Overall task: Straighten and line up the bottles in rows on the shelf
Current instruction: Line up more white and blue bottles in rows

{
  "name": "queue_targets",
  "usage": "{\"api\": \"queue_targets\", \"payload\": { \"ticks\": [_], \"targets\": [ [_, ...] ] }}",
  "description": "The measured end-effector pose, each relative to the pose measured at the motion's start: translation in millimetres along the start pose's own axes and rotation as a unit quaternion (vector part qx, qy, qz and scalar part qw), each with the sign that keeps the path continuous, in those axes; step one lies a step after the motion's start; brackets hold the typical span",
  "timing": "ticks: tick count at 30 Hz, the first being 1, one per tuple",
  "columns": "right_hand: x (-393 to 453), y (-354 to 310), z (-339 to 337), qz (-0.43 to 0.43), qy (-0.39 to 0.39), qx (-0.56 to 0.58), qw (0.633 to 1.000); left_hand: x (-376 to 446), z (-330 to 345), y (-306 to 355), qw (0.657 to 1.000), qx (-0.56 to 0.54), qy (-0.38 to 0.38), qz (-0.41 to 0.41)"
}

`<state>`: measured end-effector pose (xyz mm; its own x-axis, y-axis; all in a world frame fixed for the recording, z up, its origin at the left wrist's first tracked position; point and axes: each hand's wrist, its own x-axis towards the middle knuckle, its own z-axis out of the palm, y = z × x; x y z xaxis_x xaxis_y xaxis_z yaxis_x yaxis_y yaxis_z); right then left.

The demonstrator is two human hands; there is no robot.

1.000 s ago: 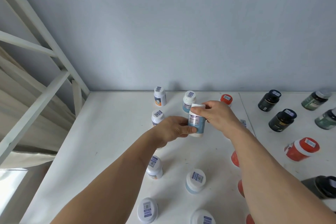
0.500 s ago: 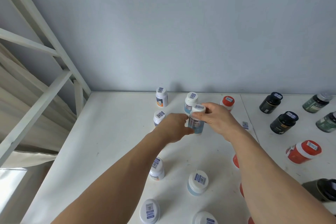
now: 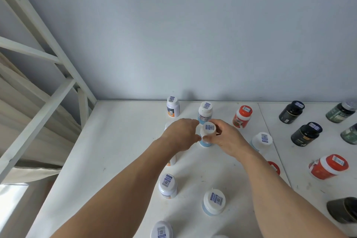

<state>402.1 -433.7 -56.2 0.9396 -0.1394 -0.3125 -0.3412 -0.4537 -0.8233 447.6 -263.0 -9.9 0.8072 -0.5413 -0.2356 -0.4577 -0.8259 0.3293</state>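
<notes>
While upright on the white shelf (image 3: 119,141), a white-capped bottle (image 3: 207,135) (blue-labelled) is held between the left hand (image 3: 181,135) and right hand (image 3: 226,139), each grip curled round it.

Stockroom or shop shelving; white shelf (image 3: 119,141), barcode-stickered supplement bottles (image 3: 167,185), white metal frame (image 3: 44,31)

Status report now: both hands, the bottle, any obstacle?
Left hand and right hand both grip the blue-label bottle, upright on the shelf. Another blue-label bottle stands close behind it.
</notes>
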Motion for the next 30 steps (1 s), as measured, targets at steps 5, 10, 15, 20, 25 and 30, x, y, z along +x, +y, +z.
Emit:
{"api": "queue_targets", "payload": {
  "ticks": [5,10,15,20,25,30],
  "targets": [
    [3.3,-23.2,-19.3,-0.018,0.069,0.062,0.996,4.8,-15.2,-6.2,0.999,-0.026,0.015,0.017],
    [34.0,-40.3,-34.9,-0.019,0.089,0.003,0.996,20.5,-28.1,-10.8,0.997,-0.064,0.031,-0.010],
    [62.0,-41.7,-29.5,0.000,0.005,-0.081,0.997,37.4,-26.8,-17.1,0.995,-0.087,0.012,-0.050],
    [76.0,-36.1,-26.7,-0.028,0.025,-0.059,0.998,55.8,-20.9,-28.3,0.991,-0.118,-0.009,-0.068],
    [75.9,-57.7,-46.3,-0.064,0.025,0.004,0.998,74.0,-25.9,-29.1,0.968,-0.241,-0.040,-0.063],
    [79.8,-78.2,-64.1,-0.074,0.045,0.042,0.995,83.9,-42.5,-28.8,0.915,-0.396,-0.077,-0.027]
  ]
}}
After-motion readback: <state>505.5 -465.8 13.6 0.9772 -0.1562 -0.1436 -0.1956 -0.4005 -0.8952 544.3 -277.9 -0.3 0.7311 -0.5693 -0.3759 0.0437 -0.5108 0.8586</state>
